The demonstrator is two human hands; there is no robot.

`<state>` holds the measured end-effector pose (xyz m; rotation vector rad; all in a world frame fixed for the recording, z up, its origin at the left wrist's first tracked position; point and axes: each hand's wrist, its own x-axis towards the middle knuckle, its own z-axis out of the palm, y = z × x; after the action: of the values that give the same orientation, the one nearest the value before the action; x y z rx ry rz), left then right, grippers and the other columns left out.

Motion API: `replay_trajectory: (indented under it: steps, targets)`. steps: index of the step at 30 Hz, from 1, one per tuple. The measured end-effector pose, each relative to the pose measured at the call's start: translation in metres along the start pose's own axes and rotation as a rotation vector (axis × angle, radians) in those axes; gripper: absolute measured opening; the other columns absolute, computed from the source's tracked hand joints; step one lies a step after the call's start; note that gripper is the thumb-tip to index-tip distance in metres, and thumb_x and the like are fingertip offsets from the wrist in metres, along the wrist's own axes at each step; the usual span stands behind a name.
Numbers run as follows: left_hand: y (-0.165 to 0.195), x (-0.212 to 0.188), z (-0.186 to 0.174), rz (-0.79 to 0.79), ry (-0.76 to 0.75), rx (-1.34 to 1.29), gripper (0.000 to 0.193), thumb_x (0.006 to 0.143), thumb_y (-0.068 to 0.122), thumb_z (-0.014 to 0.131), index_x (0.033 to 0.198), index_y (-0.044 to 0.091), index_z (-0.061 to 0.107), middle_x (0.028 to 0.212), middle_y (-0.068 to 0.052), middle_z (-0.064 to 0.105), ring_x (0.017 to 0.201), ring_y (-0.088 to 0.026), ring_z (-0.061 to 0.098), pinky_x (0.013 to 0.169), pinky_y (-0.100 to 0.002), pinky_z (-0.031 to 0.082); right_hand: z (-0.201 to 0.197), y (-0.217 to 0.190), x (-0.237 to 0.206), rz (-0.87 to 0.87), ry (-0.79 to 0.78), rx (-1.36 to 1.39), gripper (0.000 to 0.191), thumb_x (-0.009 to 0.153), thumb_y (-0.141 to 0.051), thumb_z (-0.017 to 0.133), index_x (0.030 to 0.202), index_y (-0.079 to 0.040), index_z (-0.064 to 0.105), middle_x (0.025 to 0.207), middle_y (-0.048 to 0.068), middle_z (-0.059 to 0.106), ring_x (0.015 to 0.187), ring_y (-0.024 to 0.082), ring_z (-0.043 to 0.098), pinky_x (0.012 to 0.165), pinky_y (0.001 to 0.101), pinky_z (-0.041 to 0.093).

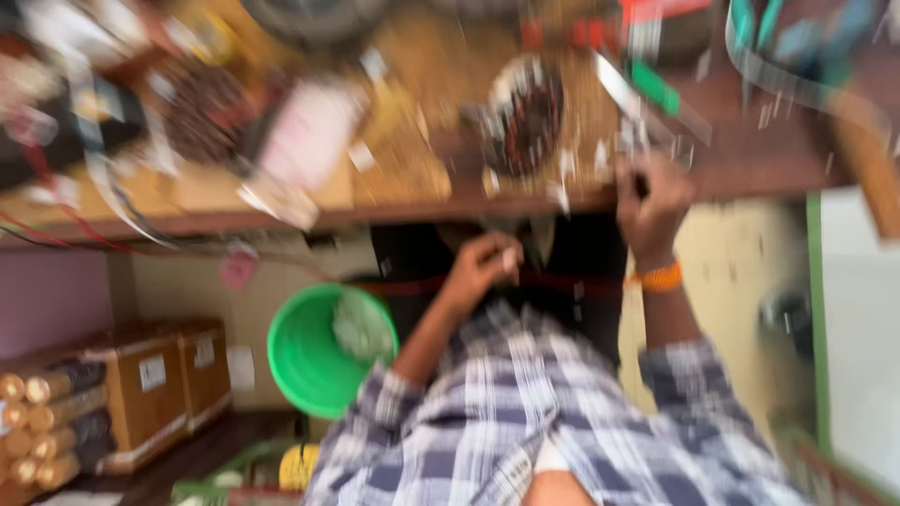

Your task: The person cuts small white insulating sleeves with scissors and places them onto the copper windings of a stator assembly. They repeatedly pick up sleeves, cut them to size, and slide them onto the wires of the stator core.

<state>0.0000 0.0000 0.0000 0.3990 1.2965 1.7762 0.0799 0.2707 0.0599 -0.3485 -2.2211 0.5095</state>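
- Fingers (647, 183) of the right hand (652, 211) are curled tight around a thin dark tool (641, 185) at the desk (750, 164) edge; blur hides what kind of tool it is.
- Left hand (483, 267) hangs below the desk edge, fingers (506, 258) loosely bunched; whether they pinch anything I cannot tell.
- Just beyond the right fingers lies a round wound coil (525, 112), amid white scraps (562, 173) strewn at the desk edge.
- Below and left of the left hand sits a green bucket (309, 361) on the floor.
- Risk, as I judge it: the tool tip sits near the edge, so a slip could knock scraps off or jab the left hand beneath.
- Loose red wires (56, 230) hanging along the desk front could snag a sleeve (422, 394).
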Motion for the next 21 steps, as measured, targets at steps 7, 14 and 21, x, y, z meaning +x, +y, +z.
replay_trajectory:
  steps: [7, 14, 21]
  targets:
    - [-0.028, 0.015, 0.027, -0.148, 0.103, -0.149, 0.020, 0.100, 0.021, 0.069, 0.113, 0.006, 0.067, 0.097, -0.001, 0.065, 0.087, -0.012, 0.066, 0.078, -0.028, 0.059, -0.054, 0.010, -0.103, 0.615, 0.321, 0.688, 0.015, 0.113, -0.012, 0.062, 0.102, -0.002, 0.059, 0.089, 0.005, 0.061, 0.071, 0.013, 0.059, 0.059, 0.0287, 0.050]
    - [-0.033, -0.008, 0.010, 0.049, 0.124, 0.491, 0.015, 0.100, 0.014, 0.067, 0.110, 0.004, 0.070, 0.092, -0.007, 0.069, 0.079, -0.014, 0.066, 0.072, -0.028, 0.055, -0.042, -0.004, -0.169, 0.955, 0.132, 0.698, 0.019, 0.112, -0.014, 0.063, 0.100, 0.001, 0.061, 0.078, 0.006, 0.061, 0.066, 0.012, 0.057, 0.060, 0.0260, 0.049]
    - [0.008, -0.040, 0.002, 0.171, 0.229, 0.775, 0.013, 0.095, 0.012, 0.069, 0.106, 0.005, 0.071, 0.101, -0.010, 0.070, 0.081, -0.021, 0.070, 0.067, -0.031, 0.054, -0.042, -0.008, -0.132, 0.788, -0.210, 0.645, 0.017, 0.112, -0.011, 0.065, 0.106, 0.004, 0.064, 0.089, 0.009, 0.067, 0.075, 0.013, 0.062, 0.067, 0.0271, 0.052]
